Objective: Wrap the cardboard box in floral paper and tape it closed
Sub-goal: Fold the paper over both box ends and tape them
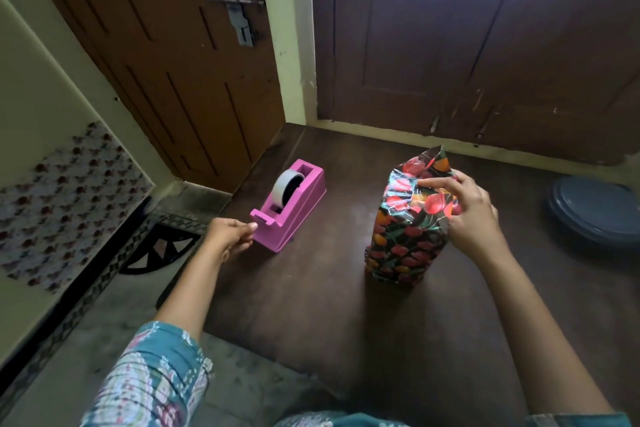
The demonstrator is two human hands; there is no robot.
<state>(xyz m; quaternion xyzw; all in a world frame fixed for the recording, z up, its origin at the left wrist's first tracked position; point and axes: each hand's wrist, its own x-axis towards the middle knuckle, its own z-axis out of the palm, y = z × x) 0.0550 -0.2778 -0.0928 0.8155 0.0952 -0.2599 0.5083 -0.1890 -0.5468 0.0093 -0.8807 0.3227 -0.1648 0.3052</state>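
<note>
The box wrapped in dark floral paper (405, 236) stands upright on the dark wooden table (346, 305), its top flaps of paper sticking up. My right hand (467, 215) holds the folded paper at the box's upper end, fingers pressing the fold down. A pink tape dispenser (294, 208) with a grey roll of tape (287, 187) sits to the left of the box. My left hand (232, 236) is at the dispenser's cutter end, thumb and fingers pinched together there; no tape strip is visible between them.
A dark blue round plate or lid (595, 208) lies at the table's right edge. Wooden doors (467, 45) stand behind the table. The table's left edge drops to a tiled floor with a patterned mat (159, 250).
</note>
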